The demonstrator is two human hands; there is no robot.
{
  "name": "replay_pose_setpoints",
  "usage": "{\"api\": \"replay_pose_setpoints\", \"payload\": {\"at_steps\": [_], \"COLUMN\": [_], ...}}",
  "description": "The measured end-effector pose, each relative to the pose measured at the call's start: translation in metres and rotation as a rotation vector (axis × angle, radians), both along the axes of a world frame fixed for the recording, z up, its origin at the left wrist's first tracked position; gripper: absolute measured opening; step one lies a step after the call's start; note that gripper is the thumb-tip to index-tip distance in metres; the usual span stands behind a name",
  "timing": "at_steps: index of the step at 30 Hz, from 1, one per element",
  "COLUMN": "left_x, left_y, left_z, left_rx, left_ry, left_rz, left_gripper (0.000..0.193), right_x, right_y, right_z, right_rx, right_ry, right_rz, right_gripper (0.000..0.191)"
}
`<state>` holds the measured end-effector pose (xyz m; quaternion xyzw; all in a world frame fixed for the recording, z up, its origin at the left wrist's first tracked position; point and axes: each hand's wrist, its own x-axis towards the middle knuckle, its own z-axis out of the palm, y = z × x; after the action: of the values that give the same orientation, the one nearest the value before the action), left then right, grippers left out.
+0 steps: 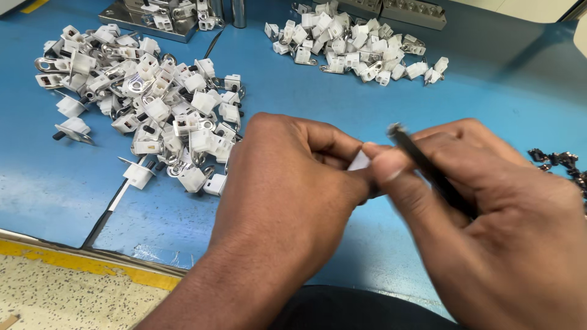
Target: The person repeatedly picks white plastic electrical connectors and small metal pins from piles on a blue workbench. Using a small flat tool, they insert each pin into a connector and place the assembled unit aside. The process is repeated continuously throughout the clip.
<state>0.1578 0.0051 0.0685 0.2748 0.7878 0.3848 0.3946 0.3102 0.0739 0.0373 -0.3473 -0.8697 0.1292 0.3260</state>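
Observation:
My left hand point(284, 189) is closed around a small white plastic part point(359, 162), of which only a corner shows between the fingers. My right hand point(489, 214) meets it from the right and grips a thin black tool point(428, 174) that lies slanted across the fingers, its tip pointing up and left above the part. Both hands hover over the blue work mat point(293, 91). The rest of the white part is hidden by my fingers.
A big heap of white plastic connectors with metal tabs point(159, 104) lies at the left. A smaller heap of white parts point(354, 46) lies at the back. Dark metal pieces point(559, 160) sit at the right edge. A metal fixture point(165, 18) stands at the back left.

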Motion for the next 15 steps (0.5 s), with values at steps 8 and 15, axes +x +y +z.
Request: {"api": "replay_pose_setpoints", "payload": {"at_steps": [8, 15], "left_x": [-0.007, -0.008], "left_y": [0.0, -0.004], "left_z": [-0.023, -0.026], "left_rx": [0.31, 0.397], "left_ry": [-0.078, -0.122], "left_rz": [-0.024, -0.136], "left_gripper": [0.022, 0.02], "right_x": [-0.008, -0.005], "right_y": [0.046, 0.063], "right_z": [0.029, 0.028], "right_rx": [-0.888, -0.653], "right_ry": [0.317, 0.455], "right_rz": [0.157, 0.45], "right_gripper": [0.028, 0.013]}}
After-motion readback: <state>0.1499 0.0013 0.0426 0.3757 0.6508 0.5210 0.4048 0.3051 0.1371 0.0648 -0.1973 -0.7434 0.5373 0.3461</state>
